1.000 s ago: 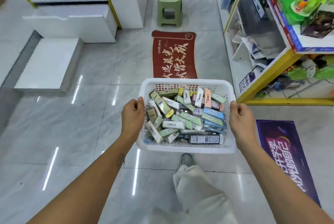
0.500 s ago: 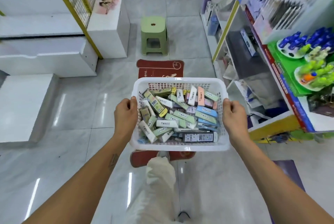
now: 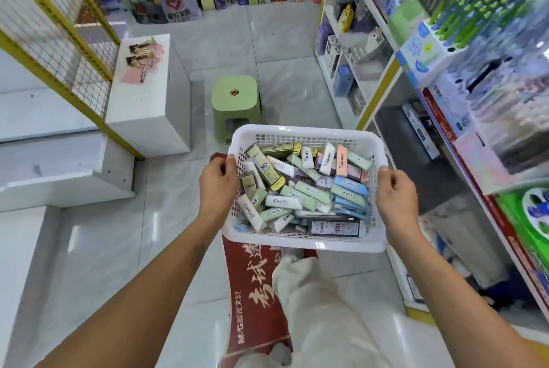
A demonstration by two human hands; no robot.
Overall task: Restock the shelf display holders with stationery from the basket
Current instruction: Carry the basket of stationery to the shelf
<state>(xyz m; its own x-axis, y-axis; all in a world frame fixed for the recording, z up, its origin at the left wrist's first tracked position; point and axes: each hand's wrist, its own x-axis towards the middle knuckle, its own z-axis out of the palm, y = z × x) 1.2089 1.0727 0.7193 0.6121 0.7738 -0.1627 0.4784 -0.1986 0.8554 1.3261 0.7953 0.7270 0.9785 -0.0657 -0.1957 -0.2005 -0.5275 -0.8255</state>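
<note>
Both hands grip the white basket (image 3: 303,241): left hand (image 3: 218,186) and right hand (image 3: 396,196) curl over its side rims. Stationery boxes (image 3: 306,192) fill it; shelf (image 3: 445,76) at right, restocking apparently not begun.

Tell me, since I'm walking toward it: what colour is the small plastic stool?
Light green, seen in the head view: small plastic stool.

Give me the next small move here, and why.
Probably turn right and bring the basket up to the shelf. Both the left hand and the right hand grip its side rims, it is full of stationery, and the holders stand to the right. No hand is free to restock until the basket rests somewhere.
</note>
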